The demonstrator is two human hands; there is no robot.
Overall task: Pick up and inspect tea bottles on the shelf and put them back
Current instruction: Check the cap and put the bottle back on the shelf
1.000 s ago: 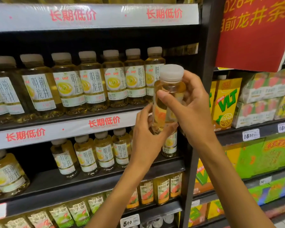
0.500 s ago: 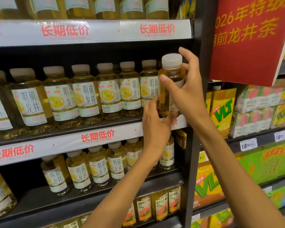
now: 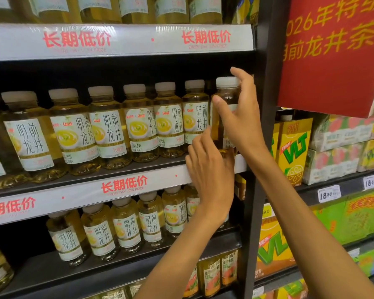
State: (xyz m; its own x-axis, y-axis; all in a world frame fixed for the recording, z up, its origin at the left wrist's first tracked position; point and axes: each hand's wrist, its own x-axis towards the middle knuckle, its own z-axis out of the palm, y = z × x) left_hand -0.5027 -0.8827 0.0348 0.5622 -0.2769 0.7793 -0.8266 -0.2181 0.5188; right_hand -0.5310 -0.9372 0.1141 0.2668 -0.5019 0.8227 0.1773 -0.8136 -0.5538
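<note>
The step in hand looks like the return: setting the bottle [image 3: 225,117] back into the open slot at the right end of the shelf [image 3: 138,167], just beside the row [image 3: 143,121] of matching tea bottles. The right hand [image 3: 242,117] grips it high, thumb across the front of the shoulder and fingers curled round behind the cap [image 3: 227,82]. The left hand [image 3: 209,169] is at its foot, fingers curled against the lower body, though whether they truly clamp the bottle or only steady it I cannot tell, since the hand hides the base. The bottle stands upright and its base seems to be at the shelf edge, touching or nearly so; the view is too blocked to say which. To do this well, keep the bottle vertical and slide it straight back rather than tipping it in, because the cap sits close under the price rail [image 3: 117,39] above. Keep it clear of the neighbour on its left, as a knock there could rock the whole line. The black upright [image 3: 266,104] is tight on the right, so the right-hand fingers need to come out forward, not sideways. Let the left hand guide the base flat onto the shelf first, release it, then turn the label to face front like the others before loosening the top grip.
</note>
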